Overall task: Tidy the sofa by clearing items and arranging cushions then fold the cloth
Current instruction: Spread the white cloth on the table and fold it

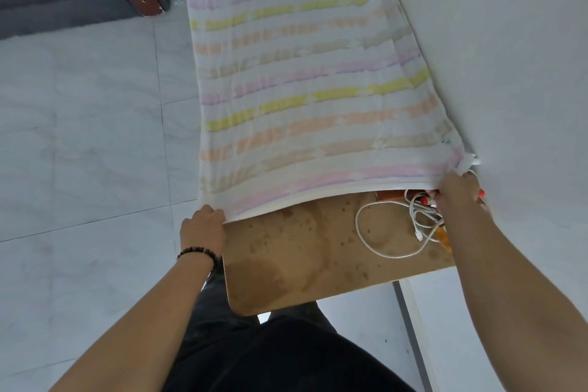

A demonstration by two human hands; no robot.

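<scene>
Now I am holding the cloth (305,83) by its near edge, left hand (203,226) pinching one corner, right hand (458,192) gripping the other, both well apart. It is lying spread over the desk (286,264), beside a cable (418,204). Folding is only beginning; what looks like the sofa (47,0) is barely showing, so I am not judging its tidiness.

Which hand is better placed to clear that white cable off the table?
Right, probably. The right hand is beside the white cable, though it grips a corner of the cloth; the left hand grips the opposite corner, across the table.
</scene>
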